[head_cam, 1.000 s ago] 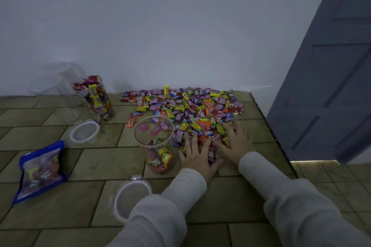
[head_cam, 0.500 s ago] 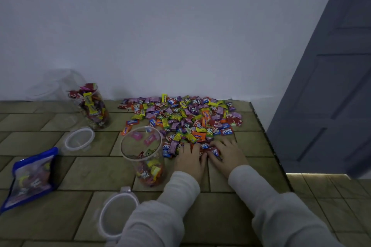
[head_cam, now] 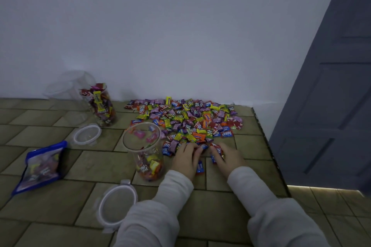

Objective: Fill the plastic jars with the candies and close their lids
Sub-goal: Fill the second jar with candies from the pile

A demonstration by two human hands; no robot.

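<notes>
Near the desk's right edge, left hand (head_cam: 187, 155) and right hand (head_cam: 227, 155) side by side, fingers curled over loose candies (head_cam: 186, 121) at the pile's near fringe. Just left of them, open jar (head_cam: 145, 150) partly filled. Toward the back-left corner, fuller jar (head_cam: 99, 104); lids (head_cam: 116, 203) lying flat nearby.

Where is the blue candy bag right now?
In the head view, the blue candy bag lies flat at the far left, just left of the smaller loose lid.
</notes>
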